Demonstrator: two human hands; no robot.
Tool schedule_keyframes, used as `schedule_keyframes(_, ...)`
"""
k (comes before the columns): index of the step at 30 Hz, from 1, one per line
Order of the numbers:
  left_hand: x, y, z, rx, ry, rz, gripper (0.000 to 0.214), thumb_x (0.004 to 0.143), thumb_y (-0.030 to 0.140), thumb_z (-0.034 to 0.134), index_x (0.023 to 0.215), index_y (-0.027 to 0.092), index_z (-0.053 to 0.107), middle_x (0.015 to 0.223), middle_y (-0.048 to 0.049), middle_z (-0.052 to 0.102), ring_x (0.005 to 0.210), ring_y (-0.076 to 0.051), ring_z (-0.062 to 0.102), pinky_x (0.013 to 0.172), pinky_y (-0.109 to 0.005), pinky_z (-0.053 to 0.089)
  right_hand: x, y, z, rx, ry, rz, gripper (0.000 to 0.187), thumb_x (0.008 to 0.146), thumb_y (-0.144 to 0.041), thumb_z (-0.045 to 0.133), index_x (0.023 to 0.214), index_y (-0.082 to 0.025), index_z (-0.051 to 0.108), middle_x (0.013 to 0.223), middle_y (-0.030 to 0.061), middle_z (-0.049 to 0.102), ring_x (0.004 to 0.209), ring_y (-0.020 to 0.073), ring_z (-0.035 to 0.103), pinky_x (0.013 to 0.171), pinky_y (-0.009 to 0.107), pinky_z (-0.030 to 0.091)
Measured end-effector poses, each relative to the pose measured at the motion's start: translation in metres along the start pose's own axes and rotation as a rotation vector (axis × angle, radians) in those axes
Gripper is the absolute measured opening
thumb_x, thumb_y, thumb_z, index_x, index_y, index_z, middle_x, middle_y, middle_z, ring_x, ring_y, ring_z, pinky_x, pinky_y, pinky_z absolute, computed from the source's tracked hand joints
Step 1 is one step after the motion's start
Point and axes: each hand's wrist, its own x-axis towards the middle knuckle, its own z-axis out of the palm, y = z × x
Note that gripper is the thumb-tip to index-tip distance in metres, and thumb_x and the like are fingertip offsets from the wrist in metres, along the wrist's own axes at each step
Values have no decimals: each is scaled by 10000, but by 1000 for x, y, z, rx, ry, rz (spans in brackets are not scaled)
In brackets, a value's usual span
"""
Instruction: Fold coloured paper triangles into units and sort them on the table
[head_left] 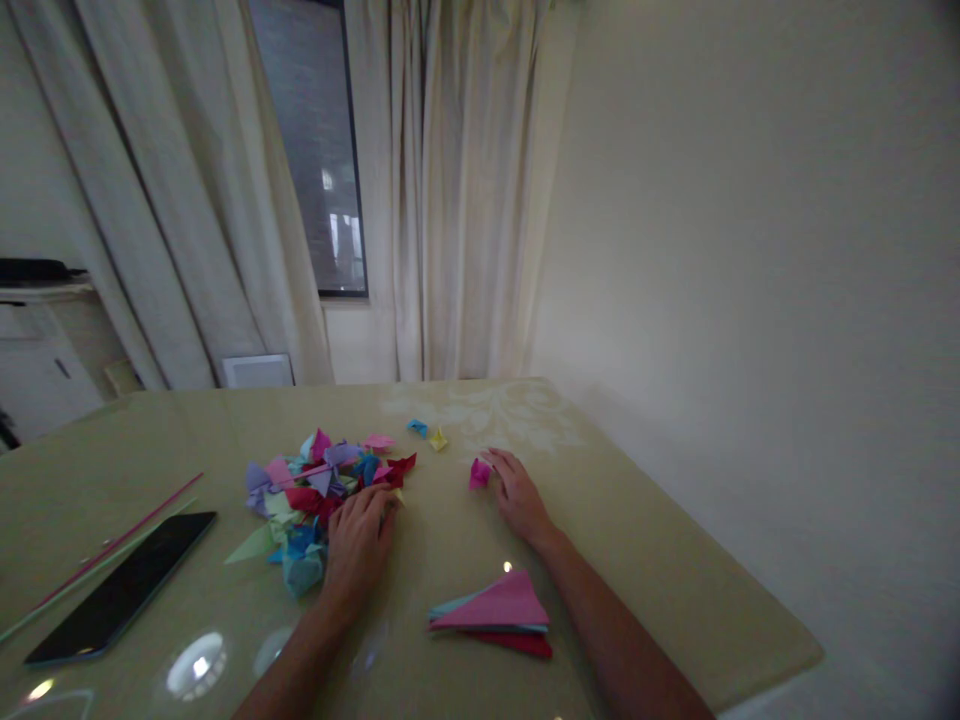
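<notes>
My left hand [358, 540] rests palm down on the table at the right edge of a pile of small folded coloured paper pieces [319, 490], its fingers reaching into the pile. Whether anything lies under those fingers is hidden. My right hand [517, 495] lies farther right, fingers lightly curled, touching a small pink folded piece [478, 473] at its fingertips. Between my forearms sits a stack of larger folded paper triangles [499, 612], pink on top with red beneath.
A dark phone [124, 590] and thin pink and green sticks [112, 545] lie at the left of the glossy beige table [675, 570]. A blue piece [417, 427] and a yellow piece [438, 440] sit apart behind the pile. Curtains, a window and a wall stand behind.
</notes>
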Motion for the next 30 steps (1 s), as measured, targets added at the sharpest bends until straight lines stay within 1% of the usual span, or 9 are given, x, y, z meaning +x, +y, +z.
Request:
schedule_keyframes(4,4,1,-6,-23,177,-36,275,1045,302,453,1137,233,703,1388,-120,663,1296,-327,568,1055,-517,428,-1,12,-15,-113,138,160,431,907,-112,567,1285,-253,719,1401,138,622,1326,308,556,1191,537,410)
schedule_keyframes(7,1,5,-8,-123,211,108,253,1061,302,454,1112,233,692,1365,-123,666,1333,-301,548,1098,-500,424,-3,20,-16,-118,98,236,326,893,-217,688,1214,-224,742,1345,161,652,1271,333,592,1140,533,444)
schedule_keyframes(11,-9,18,2,-255,19,354,206,1063,260,469,1061,241,674,1238,-90,697,1200,-231,615,1034,-382,502,-3,25,-12,-97,36,241,295,878,-186,688,1167,-231,730,1143,117,734,1084,283,672,1012,432,516)
schedule_keyframes(14,-16,28,14,-231,-147,409,197,1036,198,489,1030,251,678,1206,-72,703,1128,-223,648,958,-356,547,-3,25,-12,-106,42,250,218,876,-141,655,1060,-231,730,1043,91,742,986,258,683,932,384,523)
schedule_keyframes(16,-18,32,17,-209,-204,417,175,1006,175,533,1055,252,683,1238,-74,700,1157,-239,648,978,-381,550,-3,23,-13,-113,54,264,140,884,-148,652,973,-225,727,992,90,732,948,259,678,896,377,518)
schedule_keyframes(19,-17,29,14,-198,-228,405,258,967,190,620,1215,251,657,1311,-89,682,1233,-263,622,1049,-427,524,-2,20,-14,-119,80,291,64,898,-188,670,866,-221,714,926,100,711,894,272,669,842,384,518)
schedule_keyframes(22,-15,23,7,-180,-253,387,347,975,228,624,1320,262,623,1348,-88,674,1250,-268,615,1061,-443,507,0,17,-17,-119,119,318,102,894,-204,676,794,-220,694,887,110,695,842,279,662,802,395,524)
schedule_keyframes(26,-14,19,4,-146,-315,378,323,1007,225,563,1318,276,636,1332,-74,690,1226,-257,631,1044,-435,489,4,9,-25,-87,182,328,91,901,-241,645,835,-206,697,952,109,699,806,244,668,777,374,542)
schedule_keyframes(30,-17,23,9,-121,-318,348,267,1009,265,574,1259,274,668,1235,-72,720,1153,-251,656,1011,-414,482,7,-9,-31,175,133,245,175,904,-369,658,862,-205,704,805,32,701,689,188,643,657,300,518)
